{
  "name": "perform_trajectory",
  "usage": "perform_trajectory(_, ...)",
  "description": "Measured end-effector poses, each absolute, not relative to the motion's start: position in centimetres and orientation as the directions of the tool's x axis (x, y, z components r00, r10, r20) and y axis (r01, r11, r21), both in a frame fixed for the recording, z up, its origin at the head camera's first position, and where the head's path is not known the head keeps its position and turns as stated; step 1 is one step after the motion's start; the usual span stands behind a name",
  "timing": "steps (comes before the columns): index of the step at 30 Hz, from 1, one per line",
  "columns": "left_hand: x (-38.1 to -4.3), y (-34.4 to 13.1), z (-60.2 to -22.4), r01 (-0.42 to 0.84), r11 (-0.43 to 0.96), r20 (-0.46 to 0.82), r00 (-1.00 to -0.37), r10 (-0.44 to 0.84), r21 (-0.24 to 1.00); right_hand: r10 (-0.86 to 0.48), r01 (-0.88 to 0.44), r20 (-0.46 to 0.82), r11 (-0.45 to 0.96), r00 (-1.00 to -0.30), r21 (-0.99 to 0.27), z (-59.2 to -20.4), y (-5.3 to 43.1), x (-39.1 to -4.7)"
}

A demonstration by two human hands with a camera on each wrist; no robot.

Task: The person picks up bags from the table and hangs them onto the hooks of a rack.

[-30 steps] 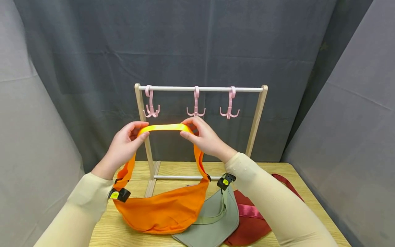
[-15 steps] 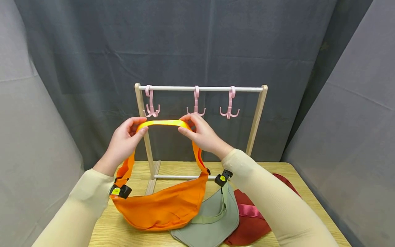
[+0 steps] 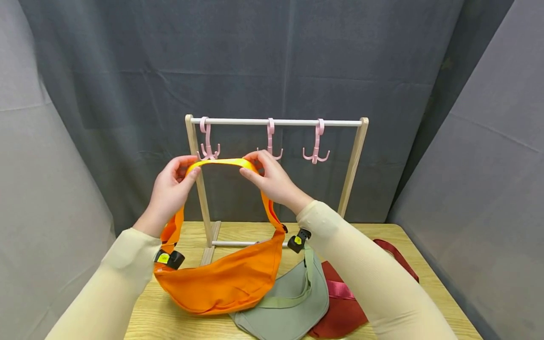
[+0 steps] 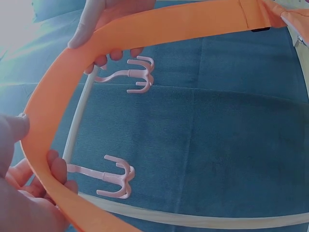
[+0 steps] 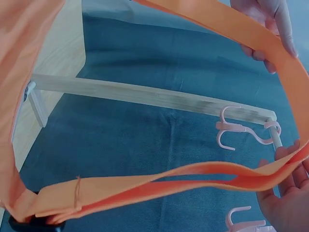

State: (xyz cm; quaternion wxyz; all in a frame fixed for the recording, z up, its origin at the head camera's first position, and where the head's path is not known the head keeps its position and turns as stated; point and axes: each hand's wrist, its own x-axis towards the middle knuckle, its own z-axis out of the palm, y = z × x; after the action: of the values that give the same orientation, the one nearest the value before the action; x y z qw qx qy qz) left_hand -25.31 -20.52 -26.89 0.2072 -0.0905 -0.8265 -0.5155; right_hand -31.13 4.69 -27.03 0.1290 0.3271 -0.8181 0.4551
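An orange sling bag [image 3: 221,285] hangs from its strap [image 3: 223,162], which both hands hold up in a wide loop. My left hand [image 3: 170,186] pinches the strap's left bend between thumb and fingers; my right hand [image 3: 272,177] pinches the right bend. Just behind the strap, in the head view, is the left pink hook [image 3: 208,151] on the rack's bar. The middle pink hook [image 3: 270,132] is partly hidden by the right hand. In the left wrist view the orange strap [image 4: 178,23] passes through both hands, apart from the hooks.
A wooden rack with a white top bar [image 3: 238,122] stands on the table [image 3: 382,231]. Its right pink hook [image 3: 316,146] hangs bare. A grey-green bag [image 3: 297,302] and a dark red bag [image 3: 340,311] lie at the front, partly under the orange bag and right sleeve. Grey curtains surround the table.
Both hands have risen slightly and shifted a little, the right one leftward. The strap now reaches the lower tips of the left hook in the head view. The orange bag has lifted with them.
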Motion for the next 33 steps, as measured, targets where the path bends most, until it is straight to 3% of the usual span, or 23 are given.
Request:
perform_trajectory(13,-26.1,-20.1,-27.1,0.379,0.375,0.446,-0.888,-0.108,0.846,-0.375,-0.614,0.493,0.366,-0.785,-0.7,-27.0,4.2,-31.7)
perform_trajectory(33,-26.1,-19.6,-26.1,0.381,0.381,0.46,-0.877,-0.138,0.842,-0.357,-0.526,0.421,0.284,-0.834,-0.802,-26.4,4.1,-32.4)
